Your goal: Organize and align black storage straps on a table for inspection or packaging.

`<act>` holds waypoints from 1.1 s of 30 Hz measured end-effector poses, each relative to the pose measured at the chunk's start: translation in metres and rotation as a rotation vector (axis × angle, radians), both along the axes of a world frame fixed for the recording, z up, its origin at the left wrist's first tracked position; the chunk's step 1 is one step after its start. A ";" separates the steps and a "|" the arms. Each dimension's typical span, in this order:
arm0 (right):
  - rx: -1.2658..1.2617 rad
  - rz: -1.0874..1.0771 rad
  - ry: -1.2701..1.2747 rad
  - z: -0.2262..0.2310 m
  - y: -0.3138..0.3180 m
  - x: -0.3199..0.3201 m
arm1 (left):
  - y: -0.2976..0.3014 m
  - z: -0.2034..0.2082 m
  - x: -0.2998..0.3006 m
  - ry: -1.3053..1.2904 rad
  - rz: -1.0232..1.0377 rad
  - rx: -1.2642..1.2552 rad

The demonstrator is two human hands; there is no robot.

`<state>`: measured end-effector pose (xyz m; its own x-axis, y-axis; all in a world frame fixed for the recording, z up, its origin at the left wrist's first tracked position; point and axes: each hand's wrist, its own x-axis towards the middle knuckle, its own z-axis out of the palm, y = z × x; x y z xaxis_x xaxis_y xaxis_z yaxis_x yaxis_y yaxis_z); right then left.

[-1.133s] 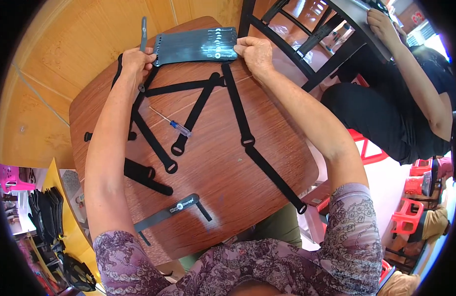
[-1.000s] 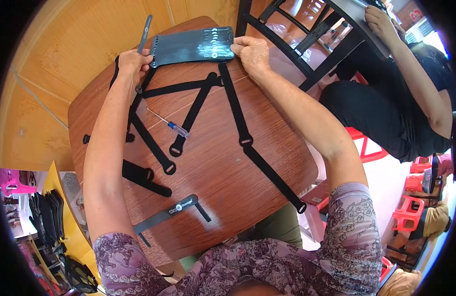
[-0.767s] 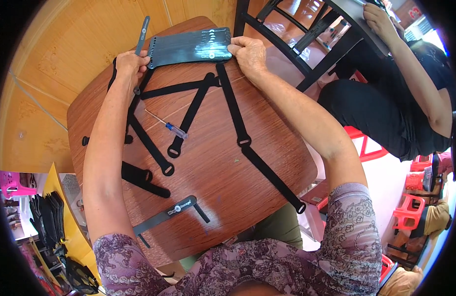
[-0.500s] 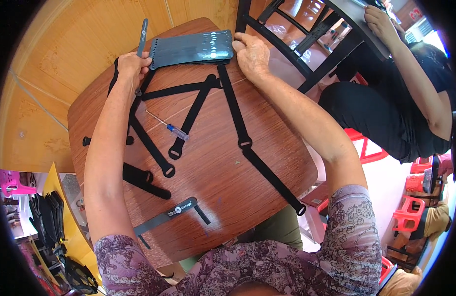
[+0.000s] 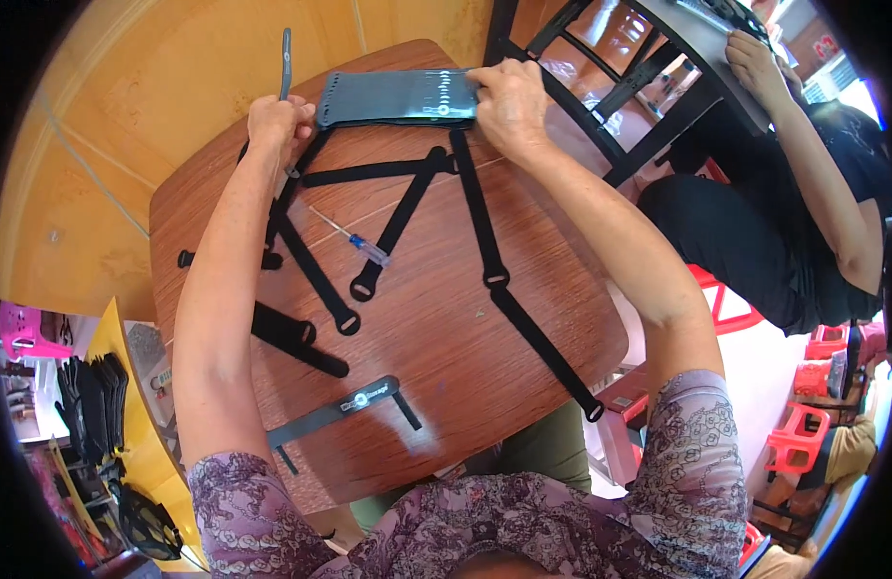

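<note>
A stack of flat dark printed strips [image 5: 388,98], with a row of rounded ends, lies at the far edge of the wooden table. My right hand [image 5: 514,108] is closed over the stack's right end, fingertips on top. Just left of the stack, my left hand [image 5: 275,127] is closed on a single dark strip [image 5: 287,60] that sticks up above the fingers. Black fabric straps with ring ends [image 5: 478,212] lie linked and loose in front of the stack. Among them rests a screwdriver [image 5: 364,247] with a clear blue handle.
Near the table's [image 5: 523,405] front edge lies one printed dark strip [image 5: 340,410] with short black straps beside it. A wooden panel [image 5: 108,145] stands behind the left arm. At right, another person [image 5: 726,232] sits by a dark metal-framed table [image 5: 658,116]. Red stools [image 5: 798,434] stand beyond.
My right hand has moved from the stack's right edge to farther over its end, covering more of it. My left hand still grips the upright strip. The whole view has shifted slightly.
</note>
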<state>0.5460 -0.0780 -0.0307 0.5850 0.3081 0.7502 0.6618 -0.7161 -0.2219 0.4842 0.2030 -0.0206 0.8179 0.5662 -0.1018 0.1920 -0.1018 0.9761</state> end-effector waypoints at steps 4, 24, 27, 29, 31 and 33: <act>0.101 0.029 0.085 0.009 -0.010 -0.008 | 0.008 0.026 -0.007 -0.083 0.009 0.099; 0.346 0.792 0.898 0.113 -0.050 -0.246 | -0.134 0.126 -0.279 0.440 -0.990 -0.198; 0.454 0.686 1.190 0.095 -0.062 -0.265 | -0.125 0.123 -0.318 0.415 -0.857 -0.155; 0.452 0.662 1.250 0.083 -0.071 -0.278 | -0.113 0.109 -0.346 0.358 -0.814 -0.170; 0.507 0.633 1.407 0.067 -0.078 -0.292 | -0.106 0.100 -0.375 0.374 -0.620 -0.218; 0.533 0.632 1.501 0.056 -0.078 -0.309 | -0.103 0.088 -0.400 0.380 -0.566 -0.245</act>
